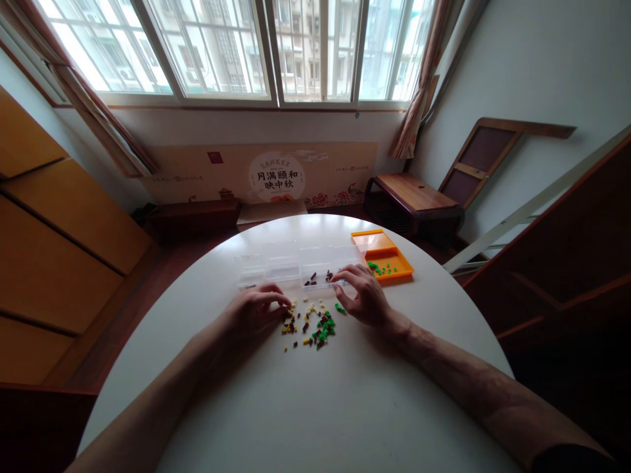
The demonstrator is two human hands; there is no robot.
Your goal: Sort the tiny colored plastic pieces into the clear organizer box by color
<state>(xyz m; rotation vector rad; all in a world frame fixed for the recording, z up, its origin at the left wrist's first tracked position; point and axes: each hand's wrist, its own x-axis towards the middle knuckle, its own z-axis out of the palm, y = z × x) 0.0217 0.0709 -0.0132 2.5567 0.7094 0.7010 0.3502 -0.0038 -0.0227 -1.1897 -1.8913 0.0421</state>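
A loose pile of small building bricks lies on the white table: green bricks (324, 326) on the right, with brown bricks (305, 326) and yellow bricks (306, 341) mixed in. At the pile's left edge is my left hand (257, 307), its fingertips pinched together beside the bricks; what they hold, if anything, is too small to make out. My right hand (363, 294) reaches over the near right side of a clear plastic box (318, 259) containing several dark brown pieces. Its thumb and index finger are slightly apart, with nothing visible between them. One green piece (340, 308) lies below that thumb.
Behind the right hand, an orange two-part tray (401, 264) holds small green bricks. More clear compartments (282, 268) stand left of the box. The round white table (345, 407) has its far edge toward a window wall, with a wooden bench (419, 192) beyond.
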